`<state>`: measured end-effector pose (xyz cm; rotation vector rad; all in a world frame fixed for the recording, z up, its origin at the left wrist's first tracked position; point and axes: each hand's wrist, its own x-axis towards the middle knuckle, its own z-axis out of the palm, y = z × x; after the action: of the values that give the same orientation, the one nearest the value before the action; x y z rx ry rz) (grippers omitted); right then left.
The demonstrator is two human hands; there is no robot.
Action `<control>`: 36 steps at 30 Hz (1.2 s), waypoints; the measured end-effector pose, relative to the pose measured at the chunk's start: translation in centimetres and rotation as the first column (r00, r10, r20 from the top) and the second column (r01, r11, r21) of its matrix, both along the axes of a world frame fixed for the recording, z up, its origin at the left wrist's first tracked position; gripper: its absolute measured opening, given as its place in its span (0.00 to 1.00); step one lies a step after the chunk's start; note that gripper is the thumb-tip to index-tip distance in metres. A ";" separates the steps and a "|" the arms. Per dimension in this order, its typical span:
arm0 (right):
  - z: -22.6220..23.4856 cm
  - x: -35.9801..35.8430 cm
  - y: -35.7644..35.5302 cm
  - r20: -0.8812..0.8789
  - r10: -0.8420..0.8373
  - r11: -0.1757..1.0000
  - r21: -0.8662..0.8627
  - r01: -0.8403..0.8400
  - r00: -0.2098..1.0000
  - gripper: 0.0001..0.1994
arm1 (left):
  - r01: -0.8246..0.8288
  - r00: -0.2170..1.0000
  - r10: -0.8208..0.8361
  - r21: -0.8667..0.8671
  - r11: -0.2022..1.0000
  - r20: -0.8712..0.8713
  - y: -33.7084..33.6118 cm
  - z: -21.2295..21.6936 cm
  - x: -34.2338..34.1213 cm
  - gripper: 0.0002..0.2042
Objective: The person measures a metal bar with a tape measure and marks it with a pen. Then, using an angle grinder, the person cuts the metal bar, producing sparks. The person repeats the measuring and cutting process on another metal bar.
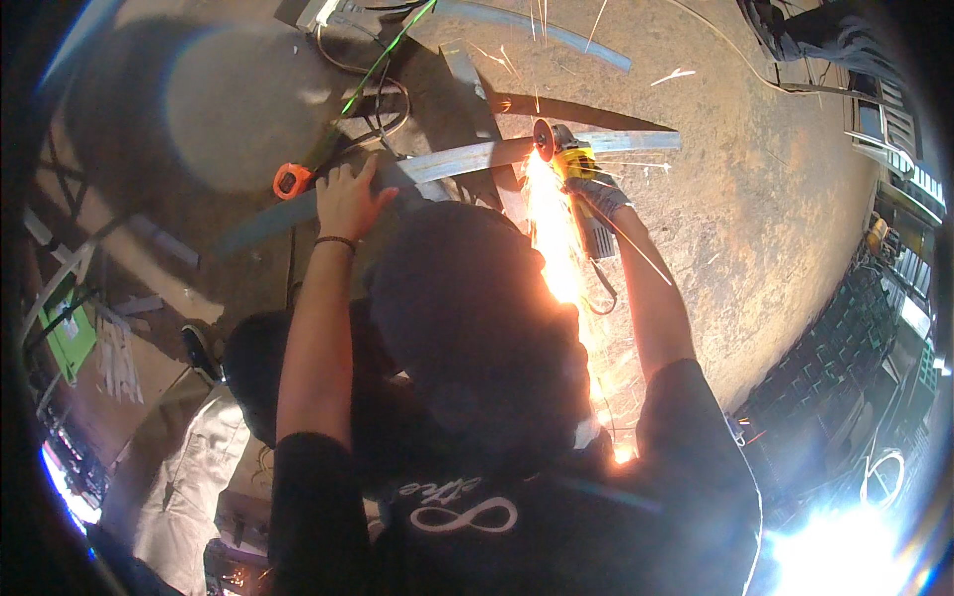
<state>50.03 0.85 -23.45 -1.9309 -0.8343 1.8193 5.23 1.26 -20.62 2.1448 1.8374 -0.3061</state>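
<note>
Neither my left hand nor my right hand shows in the head view. In front of me, a person in a dark cap (477,308) and black shirt (556,526) bends low over the floor. That person's right hand (602,193) grips a yellow angle grinder (573,162). Its disc (543,140) meets a long flat metal bar (462,160), and bright sparks (550,228) stream down toward the person's side. The person's left hand (346,203) rests on the bar's left part, fingers spread. An orange tape measure (291,181) lies beside that hand.
A green cable (374,68) and dark cords run at the top. Another metal strip (547,33) lies farther off on the concrete floor (735,228). Beige fabric (194,487) and a green sheet (70,338) are at the left. Strong glare fills the lower right.
</note>
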 end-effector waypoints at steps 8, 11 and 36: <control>-2.3 2.1 -1.7 -0.179 -0.037 0.998 0.040 0.045 0.983 0.20 | 0.018 1.000 -0.018 0.011 1.000 -0.019 -0.1 0.7 0.6 0.34; 1.2 -0.2 -0.6 0.087 0.082 0.997 -0.016 -0.081 0.993 0.20 | 0.017 0.999 -0.016 0.023 1.000 -0.032 -0.3 0.5 0.1 0.34; 3.3 1.4 -6.1 0.136 0.092 0.994 -0.078 -0.081 0.986 0.17 | 0.005 0.997 -0.002 0.044 0.999 -0.076 -1.1 0.9 1.1 0.34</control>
<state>51.40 -5.29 -20.17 -2.1184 -0.9225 1.8021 6.35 0.13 -19.67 2.1948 1.8985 -0.3550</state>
